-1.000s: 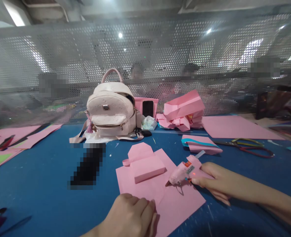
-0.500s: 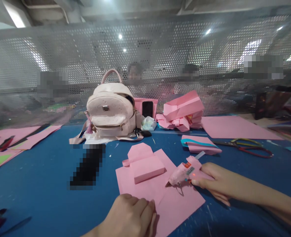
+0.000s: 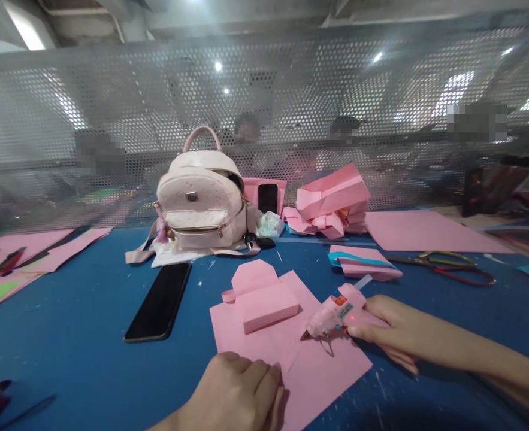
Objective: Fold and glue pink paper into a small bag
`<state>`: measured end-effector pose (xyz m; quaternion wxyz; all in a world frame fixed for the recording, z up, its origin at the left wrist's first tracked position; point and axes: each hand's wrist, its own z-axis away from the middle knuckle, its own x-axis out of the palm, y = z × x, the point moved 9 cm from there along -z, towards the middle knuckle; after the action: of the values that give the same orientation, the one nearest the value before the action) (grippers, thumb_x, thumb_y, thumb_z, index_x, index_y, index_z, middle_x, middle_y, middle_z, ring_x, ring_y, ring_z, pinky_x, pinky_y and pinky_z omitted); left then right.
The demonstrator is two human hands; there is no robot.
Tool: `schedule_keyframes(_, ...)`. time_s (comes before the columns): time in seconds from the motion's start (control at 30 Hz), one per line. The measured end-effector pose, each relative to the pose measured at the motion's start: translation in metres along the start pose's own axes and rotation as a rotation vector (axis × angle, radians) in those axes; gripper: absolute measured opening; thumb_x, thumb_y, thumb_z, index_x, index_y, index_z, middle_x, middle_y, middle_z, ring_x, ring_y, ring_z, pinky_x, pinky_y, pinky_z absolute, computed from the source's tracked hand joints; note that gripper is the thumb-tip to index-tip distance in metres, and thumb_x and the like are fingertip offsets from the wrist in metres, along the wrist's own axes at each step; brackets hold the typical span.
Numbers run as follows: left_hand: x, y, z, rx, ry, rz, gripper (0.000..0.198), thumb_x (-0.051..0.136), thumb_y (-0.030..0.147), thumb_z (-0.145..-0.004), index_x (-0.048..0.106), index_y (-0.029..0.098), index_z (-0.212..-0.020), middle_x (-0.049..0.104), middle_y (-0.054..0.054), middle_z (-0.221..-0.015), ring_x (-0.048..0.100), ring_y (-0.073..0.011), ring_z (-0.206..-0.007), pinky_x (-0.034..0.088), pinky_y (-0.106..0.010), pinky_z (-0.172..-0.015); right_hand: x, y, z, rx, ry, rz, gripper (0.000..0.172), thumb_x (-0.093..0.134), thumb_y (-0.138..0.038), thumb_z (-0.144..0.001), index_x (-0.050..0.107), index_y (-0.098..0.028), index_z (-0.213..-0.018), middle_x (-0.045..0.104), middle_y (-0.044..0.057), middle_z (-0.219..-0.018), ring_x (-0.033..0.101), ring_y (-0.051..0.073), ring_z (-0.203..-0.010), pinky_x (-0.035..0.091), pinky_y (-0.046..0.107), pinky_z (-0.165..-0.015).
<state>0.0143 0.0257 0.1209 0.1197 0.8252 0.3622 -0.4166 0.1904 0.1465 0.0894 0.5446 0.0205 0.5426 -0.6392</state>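
Observation:
A pink sheet of paper (image 3: 327, 377) lies on the blue table in front of me. My left hand (image 3: 239, 392) is closed, fingers curled together at the sheet's near left edge; its fingertips are hidden. From the right, my right hand (image 3: 392, 329) grips a pink hot glue gun (image 3: 336, 311) with a clear glue stick at its back. The gun's nozzle points down and left, at or just above the sheet. A small folded pink paper box (image 3: 271, 308) with a raised rounded flap (image 3: 254, 275) rests on the sheet's far part.
A black phone (image 3: 159, 302) lies to the left, before a cream backpack (image 3: 201, 203). Scissors (image 3: 453, 266) and a pink folded piece with a blue strip (image 3: 367, 263) are at right. Folded pink paper (image 3: 331, 200) is piled by the perforated metal screen (image 3: 291, 78).
Both hands, the glue gun and the paper stay almost where they were. The phone at left, blurred out before, now shows clearly.

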Motion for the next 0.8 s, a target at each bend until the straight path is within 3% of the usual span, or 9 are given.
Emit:
schedule_keyframes(0.23,0.000,0.000,0.000,0.003,-0.003,-0.014,0.015,0.049,0.008,-0.086,0.061,0.014,-0.091,0.061,0.002,-0.055,0.053,-0.0152,-0.037,0.031,-0.032,-0.033,-0.002,-0.005,0.000,-0.016,0.002,0.007,0.069,0.040,-0.073,-0.090,0.036,-0.023,-0.043,0.041,-0.002,-0.035,0.042,0.010,-0.036,0.046,0.027,-0.057)
schedule_keyframes(0.63,0.002,0.001,0.003,0.005,-0.009,-0.005,0.013,0.053,0.008,-0.084,0.062,0.014,-0.092,0.061,0.002,-0.056,0.054,-0.0158,-0.038,0.030,-0.032,-0.034,-0.009,0.008,-0.001,0.022,0.037,0.021,0.061,0.043,-0.071,-0.090,0.042,-0.021,-0.054,0.047,-0.002,-0.038,0.049,0.013,-0.041,0.044,0.025,-0.055)
schedule_keyframes(0.8,0.001,0.001,0.001,0.005,-0.010,-0.005,0.014,0.051,0.008,-0.085,0.062,0.014,-0.091,0.061,0.002,-0.056,0.054,-0.0162,-0.038,0.029,-0.033,-0.034,-0.010,0.002,0.001,0.009,0.017,0.058,0.064,0.036,-0.067,-0.094,0.040,-0.022,-0.050,0.046,0.000,-0.039,0.050,0.013,-0.042,0.044,0.028,-0.058)
